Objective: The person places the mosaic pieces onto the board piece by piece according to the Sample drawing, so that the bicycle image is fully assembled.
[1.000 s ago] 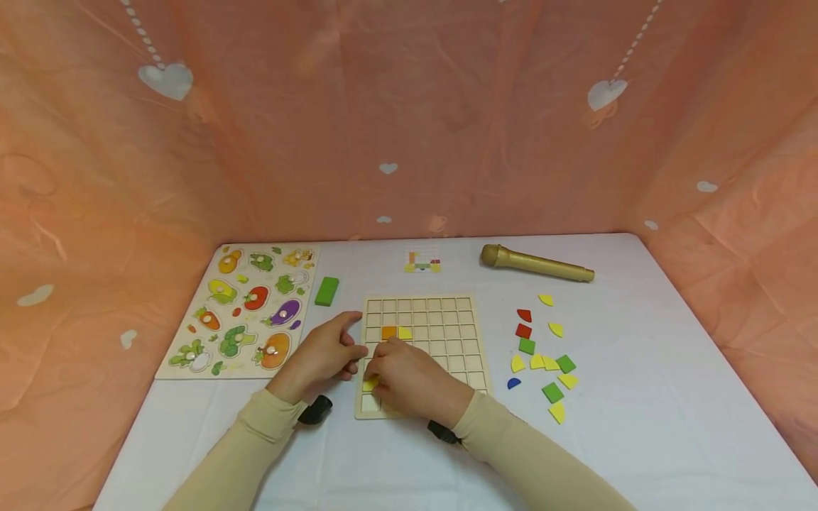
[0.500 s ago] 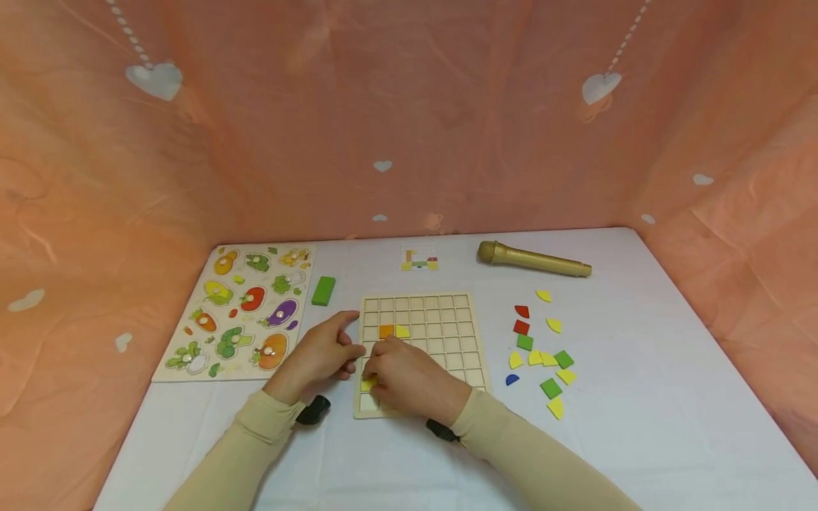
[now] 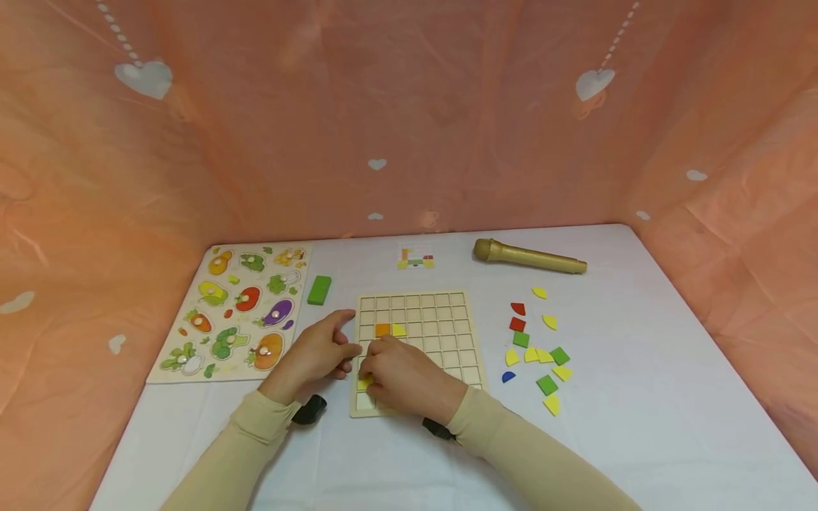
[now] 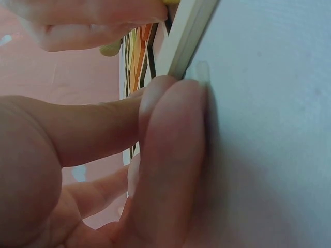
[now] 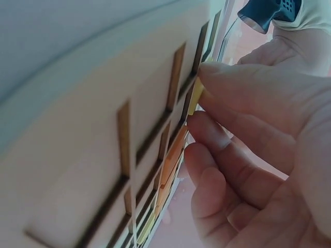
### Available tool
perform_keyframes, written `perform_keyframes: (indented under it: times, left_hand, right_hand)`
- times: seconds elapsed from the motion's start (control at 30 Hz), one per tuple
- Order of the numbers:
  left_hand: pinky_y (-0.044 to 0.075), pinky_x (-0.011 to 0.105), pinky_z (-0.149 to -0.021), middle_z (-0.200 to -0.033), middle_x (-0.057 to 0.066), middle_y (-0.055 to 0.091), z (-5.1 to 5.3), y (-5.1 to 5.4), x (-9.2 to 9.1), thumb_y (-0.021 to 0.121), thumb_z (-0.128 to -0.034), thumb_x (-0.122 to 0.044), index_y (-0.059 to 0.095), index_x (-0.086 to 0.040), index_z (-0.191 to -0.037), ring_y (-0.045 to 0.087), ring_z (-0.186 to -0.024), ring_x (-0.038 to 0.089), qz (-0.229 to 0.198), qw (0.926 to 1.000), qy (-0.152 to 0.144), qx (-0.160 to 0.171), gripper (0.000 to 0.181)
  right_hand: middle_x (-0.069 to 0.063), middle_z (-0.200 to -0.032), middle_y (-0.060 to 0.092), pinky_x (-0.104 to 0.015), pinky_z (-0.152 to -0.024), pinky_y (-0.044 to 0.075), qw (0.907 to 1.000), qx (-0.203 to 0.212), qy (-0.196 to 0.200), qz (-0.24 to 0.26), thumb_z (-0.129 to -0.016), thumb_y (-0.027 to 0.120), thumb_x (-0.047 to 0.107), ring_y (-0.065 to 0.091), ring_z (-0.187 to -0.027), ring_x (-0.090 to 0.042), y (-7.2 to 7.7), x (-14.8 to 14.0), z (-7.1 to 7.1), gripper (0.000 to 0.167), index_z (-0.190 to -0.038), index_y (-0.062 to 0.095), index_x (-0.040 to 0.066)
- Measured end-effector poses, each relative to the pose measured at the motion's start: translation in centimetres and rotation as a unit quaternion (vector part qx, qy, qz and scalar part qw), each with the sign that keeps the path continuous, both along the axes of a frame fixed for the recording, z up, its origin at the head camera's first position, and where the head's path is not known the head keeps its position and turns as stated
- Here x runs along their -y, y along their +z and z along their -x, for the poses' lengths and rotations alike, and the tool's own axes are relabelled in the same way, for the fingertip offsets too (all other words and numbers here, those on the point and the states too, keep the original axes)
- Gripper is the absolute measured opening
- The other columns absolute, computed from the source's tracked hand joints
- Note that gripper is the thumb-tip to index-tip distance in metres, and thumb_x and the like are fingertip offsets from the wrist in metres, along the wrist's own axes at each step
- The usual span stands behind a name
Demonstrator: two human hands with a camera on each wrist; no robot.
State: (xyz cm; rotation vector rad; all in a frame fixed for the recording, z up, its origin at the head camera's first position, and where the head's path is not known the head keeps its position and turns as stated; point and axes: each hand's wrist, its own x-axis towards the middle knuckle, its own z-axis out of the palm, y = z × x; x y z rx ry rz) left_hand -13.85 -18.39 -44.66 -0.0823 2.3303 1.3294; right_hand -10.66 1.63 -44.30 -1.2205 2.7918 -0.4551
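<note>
Right hand [image 3: 409, 376]: positioned at lower centre of the frame, over the lower-left part of the wooden grid board [image 3: 429, 316]. Its grip is closed on a yellow piece [image 3: 365, 383], pinched between thumb and fingers at the left-hand column, near the bottom of the board. Whether the piece is fully seated in its cell cannot be determined.

Left hand [image 3: 313, 355]: positioned left of the right hand, grip released; index finger and thumb extend to the board's left edge, and the left wrist view shows fingertips against that edge.

Set in the board, above the right hand: an orange tile [image 3: 383, 330] with a yellow quarter-round tile [image 3: 399, 330] directly to its right.

Loose at right of centre on the white surface [image 3: 639, 355]: yellow quarter-round pieces [image 3: 552, 405], three green squares [image 3: 547, 385], a red square [image 3: 517, 324], a red quarter-round [image 3: 518, 309] just above it and a blue half-round [image 3: 508, 377].

Also recorded: vegetable puzzle [image 3: 217, 323] at left; green block [image 3: 319, 290] between it and the board; printed card [image 3: 415, 258] above the board, showing a coloured pattern; gold microphone-shaped object [image 3: 530, 256] at upper right of the surface, lying on its side. An orange-pink cloth [image 3: 409, 106] with pale hearts fills the upper frame.
</note>
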Motion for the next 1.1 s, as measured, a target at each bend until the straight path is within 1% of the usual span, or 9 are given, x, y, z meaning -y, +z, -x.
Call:
perform_keyframes:
  times: [0.13, 0.23, 0.37, 0.47, 0.57, 0.77, 0.83, 0.93, 1.1]
  left_hand:
    - [0.064, 0.031, -0.066, -0.106, 0.013, 0.056, 0.0, 0.2, 0.1, 0.074, -0.1024, -0.011, 0.04, -0.017, -0.165, 0.067, -0.072, 0.02, 0.005, 1.0, -0.001, 0.0, 0.071]
    - [0.064, 0.031, -0.066, -0.105, 0.013, 0.055, 0.0, 0.3, 0.0, 0.074, -0.1024, -0.01, 0.04, -0.017, -0.165, 0.067, -0.071, 0.02, 0.007, 1.0, -0.001, -0.003, 0.071]
    - [0.064, 0.03, -0.066, -0.106, 0.012, 0.055, 0.0, 0.4, -0.1, 0.074, -0.1022, -0.009, 0.039, -0.016, -0.165, 0.066, -0.071, 0.02, 0.005, 1.0, -0.002, -0.001, 0.072]
    - [0.063, 0.029, -0.066, -0.107, 0.012, 0.053, -0.1, 0.3, -0.2, 0.074, -0.1022, -0.009, 0.038, -0.018, -0.166, 0.065, -0.073, 0.02, -0.009, 0.9999, 0.007, 0.012, 0.074]
    - [0.062, 0.028, -0.066, -0.108, 0.012, 0.051, -0.2, 0.2, -0.2, 0.074, -0.1022, -0.008, 0.037, -0.018, -0.166, 0.064, -0.074, 0.02, -0.017, 0.9996, 0.012, 0.018, 0.075]
    - [0.064, 0.029, -0.067, -0.11, 0.013, 0.053, -0.1, 0.1, -0.1, 0.075, -0.1015, -0.009, 0.036, -0.018, -0.167, 0.065, -0.075, 0.02, -0.001, 0.9999, 0.002, 0.013, 0.077]
    - [0.064, 0.03, -0.067, -0.111, 0.013, 0.054, 0.0, 0.0, 0.0, 0.076, -0.1013, -0.01, 0.037, -0.019, -0.167, 0.066, -0.075, 0.02, 0.002, 0.9999, 0.005, 0.014, 0.077]
    - [0.064, 0.03, -0.067, -0.11, 0.013, 0.054, 0.1, 0.0, 0.1, 0.076, -0.1013, -0.01, 0.036, -0.018, -0.167, 0.066, -0.075, 0.02, 0.004, 0.9999, 0.004, 0.011, 0.077]
    - [0.065, 0.03, -0.067, -0.106, 0.012, 0.054, 0.2, -0.1, -0.1, 0.076, -0.101, -0.009, 0.037, -0.017, -0.167, 0.067, -0.074, 0.02, 0.007, 0.9999, -0.003, 0.009, 0.077]
  right_hand:
    - [0.003, -0.104, 0.073, -0.022, -0.088, 0.055, 1.0, 0.004, 0.004, 0.002, -0.093, 0.08, 0.012, 0.062, -0.099, -0.014, 0.3, 0.0, 0.0, 0.016, -0.107, 0.085, 0.017]
    - [0.003, -0.102, 0.072, -0.021, -0.085, 0.054, 0.9998, 0.01, 0.003, 0.015, -0.093, 0.078, 0.009, 0.061, -0.098, -0.014, 0.8, -0.5, 0.0, 0.017, -0.105, 0.085, 0.017]
    - [0.004, -0.105, 0.072, -0.021, -0.083, 0.055, 0.9988, 0.029, -0.023, 0.031, -0.097, 0.078, 0.013, 0.06, -0.099, -0.013, 1.6, -2.5, -0.2, 0.014, -0.108, 0.085, 0.017]
    - [0.004, -0.107, 0.073, -0.025, -0.084, 0.056, 0.9977, 0.031, -0.046, 0.038, -0.096, 0.081, 0.015, 0.059, -0.099, -0.014, 1.8, -5.4, -0.6, 0.014, -0.11, 0.084, 0.016]
    - [0.004, -0.105, 0.072, -0.027, -0.083, 0.058, 0.9964, 0.016, -0.069, 0.047, -0.094, 0.084, 0.013, 0.06, -0.099, -0.015, 1.6, -9.1, -1.4, 0.015, -0.108, 0.084, 0.015]
    - [0.006, -0.101, 0.07, -0.029, -0.084, 0.061, 0.991, -0.043, -0.119, 0.044, -0.086, 0.088, 0.004, 0.062, -0.1, -0.013, 1.2, -16.9, -3.6, 0.019, -0.102, 0.084, 0.014]
    - [0.007, -0.1, 0.07, -0.03, -0.083, 0.062, 0.9876, -0.06, -0.14, 0.04, -0.083, 0.089, 0.0, 0.063, -0.099, -0.012, 1.3, -19.0, -4.2, 0.023, -0.101, 0.084, 0.014]
    - [0.007, -0.1, 0.071, -0.033, -0.084, 0.063, 0.9821, -0.071, -0.173, 0.025, -0.081, 0.091, 0.0, 0.064, -0.1, -0.013, 1.6, -21.4, -4.7, 0.024, -0.098, 0.084, 0.015]
    - [0.004, -0.107, 0.075, -0.041, -0.09, 0.064, 0.9755, -0.061, -0.211, -0.008, -0.081, 0.092, 0.003, 0.067, -0.105, -0.019, 1.5, -24.2, -5.3, 0.027, -0.103, 0.083, 0.015]
